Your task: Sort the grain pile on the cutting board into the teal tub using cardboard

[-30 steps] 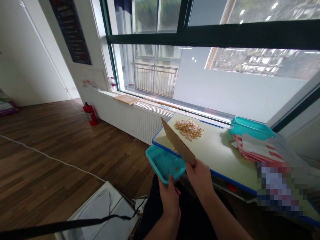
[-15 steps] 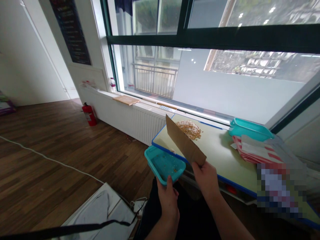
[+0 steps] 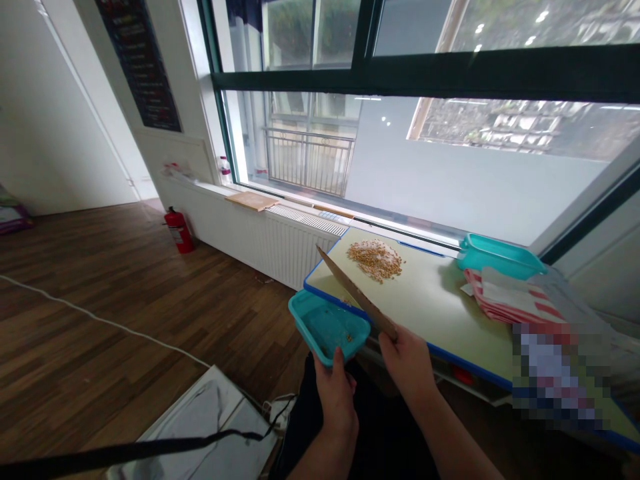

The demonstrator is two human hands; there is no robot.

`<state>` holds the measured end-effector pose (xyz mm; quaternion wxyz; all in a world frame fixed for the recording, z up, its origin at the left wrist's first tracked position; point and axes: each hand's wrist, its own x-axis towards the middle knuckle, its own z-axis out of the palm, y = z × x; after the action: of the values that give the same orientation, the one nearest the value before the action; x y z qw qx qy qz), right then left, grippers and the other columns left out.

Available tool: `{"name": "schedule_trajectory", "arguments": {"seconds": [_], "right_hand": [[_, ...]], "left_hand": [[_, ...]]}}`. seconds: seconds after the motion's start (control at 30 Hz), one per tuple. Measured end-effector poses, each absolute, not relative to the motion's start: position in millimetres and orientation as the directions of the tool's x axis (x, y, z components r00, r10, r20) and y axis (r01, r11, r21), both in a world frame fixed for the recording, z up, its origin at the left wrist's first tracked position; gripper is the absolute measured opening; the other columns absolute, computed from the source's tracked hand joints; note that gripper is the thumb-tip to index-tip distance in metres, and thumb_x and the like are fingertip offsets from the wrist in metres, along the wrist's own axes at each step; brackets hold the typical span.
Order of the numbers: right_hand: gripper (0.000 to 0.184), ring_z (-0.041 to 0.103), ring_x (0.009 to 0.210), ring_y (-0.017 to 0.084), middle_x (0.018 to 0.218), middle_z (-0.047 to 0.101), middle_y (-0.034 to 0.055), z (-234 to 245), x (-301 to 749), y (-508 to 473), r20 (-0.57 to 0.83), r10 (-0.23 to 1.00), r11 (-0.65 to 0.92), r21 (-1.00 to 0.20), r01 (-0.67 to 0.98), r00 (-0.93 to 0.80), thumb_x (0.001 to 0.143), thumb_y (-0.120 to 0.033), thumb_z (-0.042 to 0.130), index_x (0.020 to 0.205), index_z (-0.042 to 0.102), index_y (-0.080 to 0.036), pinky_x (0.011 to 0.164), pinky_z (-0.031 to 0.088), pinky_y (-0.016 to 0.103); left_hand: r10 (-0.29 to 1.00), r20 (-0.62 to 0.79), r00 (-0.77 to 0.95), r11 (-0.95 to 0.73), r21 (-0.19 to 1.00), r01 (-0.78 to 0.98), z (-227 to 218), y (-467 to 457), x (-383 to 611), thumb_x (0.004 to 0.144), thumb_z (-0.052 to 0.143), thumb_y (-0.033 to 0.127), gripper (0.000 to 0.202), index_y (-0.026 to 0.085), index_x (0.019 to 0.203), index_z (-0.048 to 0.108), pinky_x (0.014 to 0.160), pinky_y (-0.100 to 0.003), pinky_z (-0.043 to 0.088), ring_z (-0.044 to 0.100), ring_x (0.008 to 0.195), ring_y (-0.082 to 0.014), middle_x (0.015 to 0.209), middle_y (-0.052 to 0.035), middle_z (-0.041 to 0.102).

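My left hand (image 3: pixel 336 387) grips the near rim of a teal plastic tray (image 3: pixel 320 323), held just below the table's front edge. A few small grains lie inside it. My right hand (image 3: pixel 407 360) is closed around the end of a piece of brown cardboard (image 3: pixel 357 293), which slants over the near left part of the table, seen almost edge-on. A few grains show beside the cardboard at the blue edge. Behind it, a pile of yellowish grains with white bits (image 3: pixel 376 260) lies on the pale yellow table (image 3: pixel 430 293).
A second teal tray (image 3: pixel 503 257) and folded red-and-white bags (image 3: pixel 515 300) sit on the table's right side. A radiator (image 3: pixel 280 237) runs under the window. On the floor stand a fire extinguisher (image 3: pixel 179 230) and a white box (image 3: pixel 200 427); a cable (image 3: pixel 115 325) crosses the floor.
My right hand has tilted the cardboard flatter and moved it slightly left and nearer the table's front edge. More of the grain pile shows. The held tray has barely moved.
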<state>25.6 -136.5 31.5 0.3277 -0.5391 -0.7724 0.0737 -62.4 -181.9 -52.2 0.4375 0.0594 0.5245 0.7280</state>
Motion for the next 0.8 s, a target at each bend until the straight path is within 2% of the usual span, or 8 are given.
{"name": "schedule_trajectory", "arguments": {"seconds": [0.17, 0.47, 0.6, 0.8], "right_hand": [[0.030, 0.057, 0.051, 0.018, 0.053, 0.062, 0.0024, 35, 24, -143, 0.422, 0.879, 0.420, -0.468, 0.777, -0.221, 0.078, -0.024, 0.040, 0.068, 0.069, -0.020, 0.051, 0.041, 0.025], [0.033, 0.061, 0.056, 0.019, 0.061, 0.066, 0.0021, 31, 29, -155, 0.422, 0.876, 0.448, -0.537, 0.715, -0.233, 0.079, -0.024, 0.041, 0.085, 0.073, -0.019, 0.054, 0.044, 0.025], [0.034, 0.062, 0.057, 0.019, 0.063, 0.068, 0.0020, 30, 31, -155, 0.444, 0.867, 0.461, -0.545, 0.700, -0.225, 0.078, -0.024, 0.041, 0.088, 0.073, -0.019, 0.055, 0.046, 0.026], [0.031, 0.059, 0.053, 0.021, 0.044, 0.056, 0.0012, 35, 38, -148, 0.456, 0.880, 0.387, -0.522, 0.760, -0.135, 0.076, -0.027, 0.042, 0.063, 0.069, -0.021, 0.052, 0.044, 0.027]], "left_hand": [[0.712, -0.371, -0.596, -0.081, 0.800, -0.595, -51, -181, -62, 0.078, 0.058, 0.047, 0.059, 0.023, 0.128, 0.039, 0.032, -0.016, 0.024, 0.037, 0.033, -0.0042, 0.068, 0.0002, 0.062], [0.713, -0.347, -0.609, -0.104, 0.807, -0.582, -51, -181, -63, 0.078, 0.057, 0.046, 0.056, 0.023, 0.126, 0.040, 0.031, -0.015, 0.024, 0.036, 0.032, -0.0047, 0.062, 0.0029, 0.058], [0.711, -0.370, -0.598, -0.081, 0.802, -0.592, -52, -181, -64, 0.077, 0.058, 0.048, 0.058, 0.021, 0.125, 0.040, 0.031, -0.015, 0.023, 0.036, 0.031, -0.0047, 0.063, 0.0008, 0.061], [0.701, -0.358, -0.616, -0.089, 0.813, -0.575, -52, -179, -66, 0.075, 0.059, 0.049, 0.065, 0.023, 0.130, 0.036, 0.031, -0.016, 0.024, 0.037, 0.032, -0.0047, 0.067, 0.0007, 0.061]]}}
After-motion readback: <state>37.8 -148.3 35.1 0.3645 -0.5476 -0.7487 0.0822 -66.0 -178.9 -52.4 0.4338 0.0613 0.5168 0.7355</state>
